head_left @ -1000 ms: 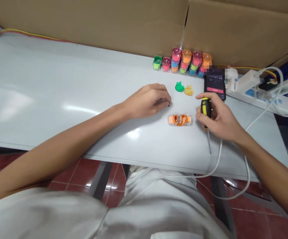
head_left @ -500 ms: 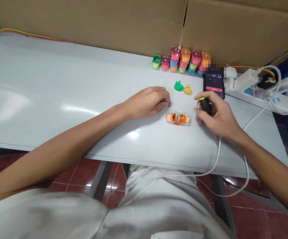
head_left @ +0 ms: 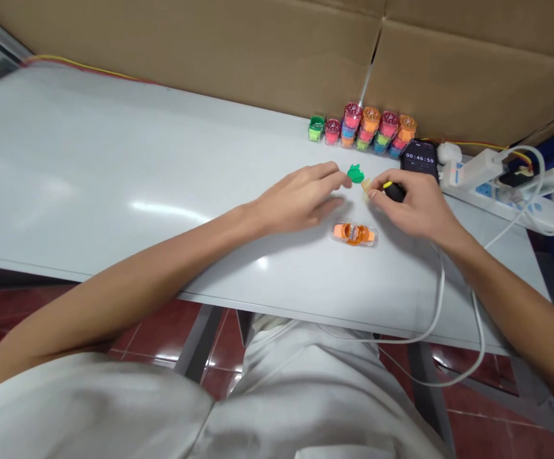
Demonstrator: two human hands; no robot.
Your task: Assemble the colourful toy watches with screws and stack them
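My left hand (head_left: 308,196) hovers over the white table with its fingers apart and nothing in them, fingertips close to a green translucent plastic piece (head_left: 355,173). My right hand (head_left: 415,204) has a short black handle with a yellow end (head_left: 394,191) tucked in its palm; whether it is part of a larger tool is hidden. Its thumb and index finger close on a yellow translucent piece (head_left: 366,186), partly covered by the fingertips. Between and in front of both hands lies an orange sharpener-like item (head_left: 354,234) in a clear case, opened out flat.
Small colourful clear-cased items (head_left: 371,131), some stacked, stand along the cardboard wall (head_left: 210,51). A phone (head_left: 420,159) showing a timer lies beside a white power strip (head_left: 501,194) with plugs. A white cable (head_left: 442,293) loops past my right forearm over the table edge.
My right hand has moved left to the yellow piece and closed finger and thumb on it. My left hand's curled fingers have spread and moved nearer the green piece. The view has shifted slightly.
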